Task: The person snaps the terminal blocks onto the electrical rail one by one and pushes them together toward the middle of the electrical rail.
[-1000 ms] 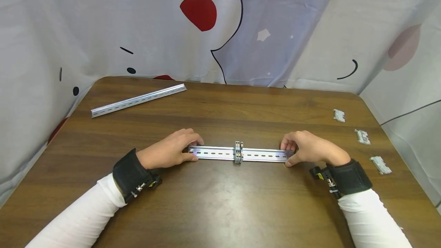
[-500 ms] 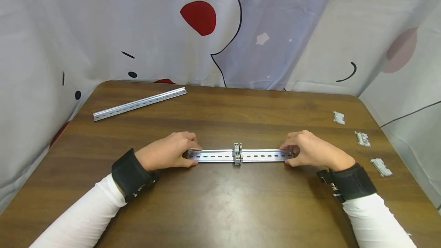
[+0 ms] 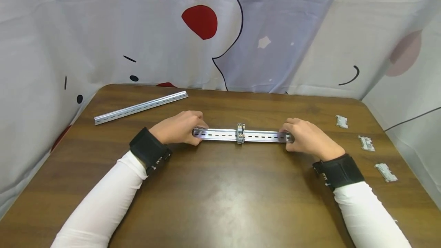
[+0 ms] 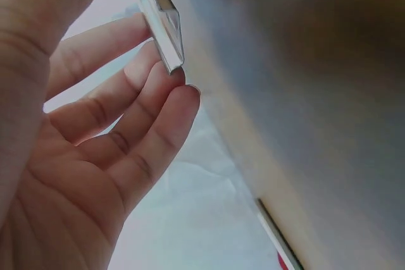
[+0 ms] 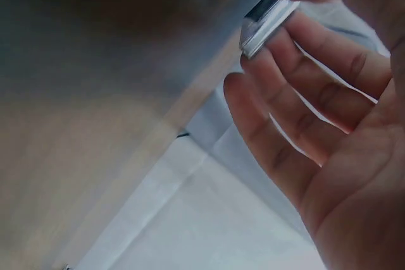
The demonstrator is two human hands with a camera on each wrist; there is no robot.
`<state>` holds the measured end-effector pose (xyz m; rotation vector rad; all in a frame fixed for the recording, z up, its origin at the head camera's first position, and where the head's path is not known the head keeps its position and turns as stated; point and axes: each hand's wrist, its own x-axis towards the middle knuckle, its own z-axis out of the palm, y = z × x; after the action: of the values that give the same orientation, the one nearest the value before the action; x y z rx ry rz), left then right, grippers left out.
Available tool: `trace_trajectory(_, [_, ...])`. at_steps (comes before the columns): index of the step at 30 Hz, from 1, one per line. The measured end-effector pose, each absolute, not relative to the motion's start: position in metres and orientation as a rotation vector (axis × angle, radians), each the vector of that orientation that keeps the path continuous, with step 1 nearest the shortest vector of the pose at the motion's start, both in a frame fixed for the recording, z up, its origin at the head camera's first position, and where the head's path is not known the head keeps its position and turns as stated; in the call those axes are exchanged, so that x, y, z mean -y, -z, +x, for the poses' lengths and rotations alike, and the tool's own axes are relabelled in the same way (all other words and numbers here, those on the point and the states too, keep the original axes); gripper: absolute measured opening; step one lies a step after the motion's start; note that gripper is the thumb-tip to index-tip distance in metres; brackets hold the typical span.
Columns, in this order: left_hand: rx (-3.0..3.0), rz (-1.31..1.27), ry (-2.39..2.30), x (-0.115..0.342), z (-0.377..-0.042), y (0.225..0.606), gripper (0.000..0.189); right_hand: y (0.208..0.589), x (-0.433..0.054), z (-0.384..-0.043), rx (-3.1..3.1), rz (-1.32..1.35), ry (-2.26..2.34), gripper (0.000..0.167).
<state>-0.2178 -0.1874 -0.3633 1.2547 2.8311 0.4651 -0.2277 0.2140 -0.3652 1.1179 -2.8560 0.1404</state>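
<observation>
A slotted metal DIN rail lies crosswise in front of the person in the head view, with a narrow grey pair of terminal blocks clipped on near its middle. The left hand pinches the rail's left end between thumb and fingers. At the opposite end, the right hand grips in the same way. Both wrist views show a rail end, the left one and the right one, held between the thumb and the fingertips.
A second slotted rail lies slanted at the back left of the wooden table. Along the right side sit three loose grey terminal blocks, at the back, middle and front. A patterned cloth hangs behind the table.
Both hands have moved the rail with its terminal blocks away from the person, toward the back of the table. The head view has shifted slightly. The second rail and loose blocks stay in place.
</observation>
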Motion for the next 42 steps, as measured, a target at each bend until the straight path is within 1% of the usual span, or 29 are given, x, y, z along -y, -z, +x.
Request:
trace_trajectory(6, [-2.816,1.22,-0.541,0.18,-0.252,0.363,0.037,0.365,-0.218,-0.248,2.874,1.027,-0.132,0.038])
trace_trajectory(10, [-2.809,1.206,-0.574,0.178,-0.271,0.369,0.034,0.365,-0.218,-0.256,2.905,0.97,-0.141,0.039])
trace_trajectory(13, [-2.804,1.21,-0.573,0.177,-0.279,0.375,0.032,0.367,-0.217,-0.259,2.929,0.948,-0.14,0.04])
trace_trajectory(18, [-2.798,1.145,-0.586,0.186,-0.278,0.379,0.031,0.368,-0.209,-0.265,2.952,0.971,-0.122,0.042])
trace_trajectory(24, [-2.813,1.029,-0.62,0.195,-0.273,0.376,0.03,0.363,-0.201,-0.269,2.968,1.05,-0.129,0.042])
trace_trajectory(33, [-2.824,1.056,-0.65,0.203,-0.27,0.374,0.034,0.358,-0.194,-0.273,2.974,1.012,-0.206,0.035])
trace_trajectory(37, [-2.869,0.949,-0.682,0.219,-0.261,0.367,0.033,0.353,-0.176,-0.279,2.872,1.018,-0.259,0.032])
trace_trajectory(42, [-2.94,0.765,-0.744,0.249,-0.245,0.356,0.032,0.342,-0.139,-0.283,2.783,1.047,-0.328,0.033])
